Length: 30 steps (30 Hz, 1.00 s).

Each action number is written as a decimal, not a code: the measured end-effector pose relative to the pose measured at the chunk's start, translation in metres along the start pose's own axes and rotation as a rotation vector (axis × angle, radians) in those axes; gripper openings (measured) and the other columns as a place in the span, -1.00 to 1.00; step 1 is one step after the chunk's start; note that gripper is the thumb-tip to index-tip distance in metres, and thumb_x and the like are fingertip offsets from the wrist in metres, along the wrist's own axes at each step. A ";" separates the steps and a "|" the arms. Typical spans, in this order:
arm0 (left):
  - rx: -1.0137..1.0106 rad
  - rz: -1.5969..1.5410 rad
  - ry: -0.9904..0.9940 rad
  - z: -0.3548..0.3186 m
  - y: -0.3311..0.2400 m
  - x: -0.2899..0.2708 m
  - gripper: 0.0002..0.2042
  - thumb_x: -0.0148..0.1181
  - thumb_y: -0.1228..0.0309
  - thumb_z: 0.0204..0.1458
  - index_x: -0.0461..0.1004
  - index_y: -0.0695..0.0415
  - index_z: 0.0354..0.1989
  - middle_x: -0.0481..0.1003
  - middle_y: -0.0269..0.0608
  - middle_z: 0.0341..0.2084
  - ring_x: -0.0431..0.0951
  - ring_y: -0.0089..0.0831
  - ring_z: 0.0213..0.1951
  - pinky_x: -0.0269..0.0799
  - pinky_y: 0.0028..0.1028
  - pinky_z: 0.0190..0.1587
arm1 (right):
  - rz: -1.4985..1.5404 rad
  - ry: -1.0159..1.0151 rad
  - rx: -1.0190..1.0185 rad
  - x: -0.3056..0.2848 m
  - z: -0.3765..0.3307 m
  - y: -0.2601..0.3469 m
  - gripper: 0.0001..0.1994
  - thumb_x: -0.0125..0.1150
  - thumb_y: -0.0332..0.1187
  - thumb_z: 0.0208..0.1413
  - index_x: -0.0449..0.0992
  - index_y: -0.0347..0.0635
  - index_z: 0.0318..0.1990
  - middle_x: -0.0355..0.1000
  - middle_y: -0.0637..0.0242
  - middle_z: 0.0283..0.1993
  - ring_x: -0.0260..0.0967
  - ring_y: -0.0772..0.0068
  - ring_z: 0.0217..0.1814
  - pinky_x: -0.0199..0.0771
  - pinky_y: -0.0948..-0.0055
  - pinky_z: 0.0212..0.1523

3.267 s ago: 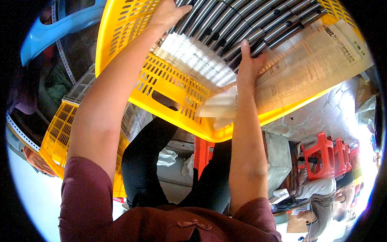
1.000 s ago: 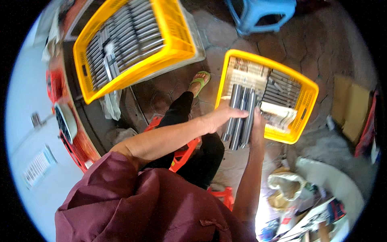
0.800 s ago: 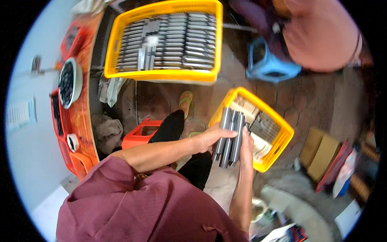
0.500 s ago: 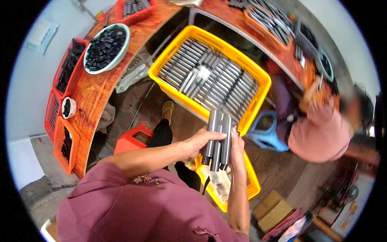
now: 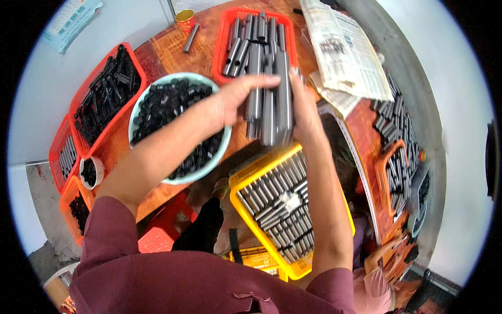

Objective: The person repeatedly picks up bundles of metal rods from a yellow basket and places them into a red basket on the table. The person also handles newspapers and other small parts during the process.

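Between my two hands is a bundle of several dark grey metal tubes (image 5: pixel 269 107), standing roughly lengthwise to me. My left hand (image 5: pixel 238 97) grips it from the left, thumb laid across the tubes. My right hand (image 5: pixel 305 107) presses it from the right, its fingers partly hidden and blurred. The bundle's far end overlaps a red plastic basket (image 5: pixel 221 49), where similar tubes (image 5: pixel 239 55) lie. Whether the bundle touches them cannot be told. Nearer me, partly behind my right forearm, a yellow crate (image 5: pixel 262 232) holds rows of tubes with a white scrap on top.
Left of the red basket stands a pale blue bowl (image 5: pixel 228 141) of small black parts, partly under my left forearm. Red baskets (image 5: pixel 141 68) line the left edge. Newspapers (image 5: pixel 348 52) lie at the right. A paper cup (image 5: pixel 184 21) stands far back; a co-worker (image 5: pixel 372 290) sits lower right.
I have turned left toward the table, and the tube bundle has moved from beside the yellow crate to the red basket. Both hands still hold it.
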<state>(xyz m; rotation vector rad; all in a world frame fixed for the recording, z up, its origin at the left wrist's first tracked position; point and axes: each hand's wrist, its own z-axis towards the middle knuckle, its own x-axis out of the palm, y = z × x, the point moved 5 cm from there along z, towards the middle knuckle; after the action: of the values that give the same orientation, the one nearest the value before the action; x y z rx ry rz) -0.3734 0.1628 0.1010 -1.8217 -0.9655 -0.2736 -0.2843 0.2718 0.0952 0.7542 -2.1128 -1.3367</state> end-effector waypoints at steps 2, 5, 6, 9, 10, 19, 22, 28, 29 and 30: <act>0.039 0.031 0.007 0.045 -0.050 -0.039 -0.57 0.33 0.13 -0.02 0.48 0.15 -0.07 0.59 -0.20 -0.28 0.64 -0.36 -0.30 0.63 -0.26 -0.17 | -0.003 0.050 -0.026 0.032 0.068 0.024 -0.39 0.14 0.08 0.18 0.48 -0.44 0.01 0.53 0.11 -0.17 0.51 0.40 -0.25 0.53 0.37 -0.23; 0.121 0.162 -0.064 0.115 -0.099 -0.085 -0.51 0.35 -0.01 -0.08 0.50 0.06 -0.07 0.61 -0.26 -0.29 0.64 -0.40 -0.33 0.60 -0.27 -0.22 | 0.016 0.150 -0.101 0.053 0.161 0.040 -0.35 0.18 0.10 0.14 0.48 -0.47 -0.01 0.54 0.03 -0.16 0.54 0.34 -0.22 0.55 0.35 -0.23; 0.162 0.203 -0.101 0.133 -0.114 -0.098 -0.48 0.34 -0.04 -0.08 0.50 0.07 -0.04 0.59 -0.20 -0.24 0.62 -0.33 -0.24 0.55 -0.19 -0.15 | -0.023 0.205 -0.114 0.060 0.191 0.043 -0.34 0.18 0.12 0.13 0.47 -0.47 0.00 0.53 0.02 -0.12 0.54 0.34 -0.21 0.55 0.33 -0.22; 0.213 0.092 -0.040 0.169 -0.140 -0.114 -0.54 0.35 0.09 -0.03 0.48 0.17 -0.08 0.57 -0.16 -0.25 0.57 -0.26 -0.22 0.48 -0.30 -0.13 | -0.024 0.116 -0.080 0.072 0.235 0.048 -0.50 0.11 0.08 0.20 0.51 -0.24 -0.06 0.53 0.11 -0.17 0.50 0.18 -0.19 0.52 0.27 -0.16; 0.217 0.142 -0.133 0.189 -0.146 -0.132 -0.59 0.36 0.03 -0.05 0.47 0.05 -0.18 0.55 -0.23 -0.30 0.55 -0.28 -0.25 0.47 -0.24 -0.15 | -0.074 0.163 -0.106 0.077 0.245 0.048 -0.44 0.04 0.18 0.21 0.52 -0.17 -0.02 0.52 0.16 -0.11 0.49 0.30 -0.14 0.51 0.26 -0.14; 0.057 0.354 -0.296 0.235 -0.150 -0.157 -0.36 0.34 -0.07 -0.09 0.41 0.07 0.10 0.47 -0.06 0.01 0.41 -0.05 0.05 0.25 0.13 0.07 | -0.384 0.006 -0.226 0.055 0.314 0.034 -0.26 0.08 0.24 0.12 0.47 -0.40 0.06 0.48 0.03 -0.03 0.41 0.20 -0.03 0.39 0.24 -0.03; 0.028 0.563 -0.294 0.235 -0.154 -0.154 -0.37 0.34 -0.07 -0.08 0.43 0.07 0.10 0.50 -0.07 -0.03 0.46 -0.05 0.00 0.33 0.05 0.02 | -0.529 -0.020 -0.219 0.035 0.333 0.030 -0.34 0.00 0.15 0.19 0.47 -0.38 0.08 0.49 -0.04 -0.04 0.44 0.13 -0.04 0.40 0.24 -0.03; 0.219 1.053 -0.458 0.228 -0.167 -0.164 -0.61 0.23 0.12 0.04 0.54 0.12 -0.05 0.58 -0.03 -0.26 0.59 -0.28 -0.23 0.49 -0.22 -0.21 | -0.844 -0.207 -0.328 0.026 0.328 0.031 -0.40 -0.14 0.07 0.24 0.44 -0.32 0.11 0.42 -0.28 0.06 0.37 -0.23 0.14 0.37 0.05 0.12; 0.291 1.185 -0.485 0.235 -0.168 -0.163 -0.62 0.20 0.14 0.05 0.53 0.13 -0.05 0.58 0.01 -0.26 0.59 -0.22 -0.22 0.50 -0.18 -0.19 | -0.874 -0.213 -0.280 0.019 0.333 0.032 -0.41 -0.14 0.06 0.24 0.44 -0.30 0.12 0.41 -0.29 0.06 0.37 -0.25 0.15 0.36 0.03 0.14; 0.364 1.315 -0.512 0.247 -0.165 -0.165 -0.62 0.18 0.15 0.07 0.52 0.14 -0.04 0.58 0.05 -0.26 0.60 -0.16 -0.20 0.51 -0.15 -0.17 | -0.995 -0.235 -0.428 0.017 0.333 0.037 -0.51 -0.14 -0.04 0.26 0.49 -0.30 0.02 0.44 -0.25 0.01 0.39 -0.24 0.10 0.39 -0.04 0.08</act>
<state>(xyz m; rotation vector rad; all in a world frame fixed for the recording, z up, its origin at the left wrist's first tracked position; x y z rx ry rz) -0.6583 0.3207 0.0032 -1.8227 0.0434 1.1305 -0.5303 0.4815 0.0070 1.6053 -1.4879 -2.3675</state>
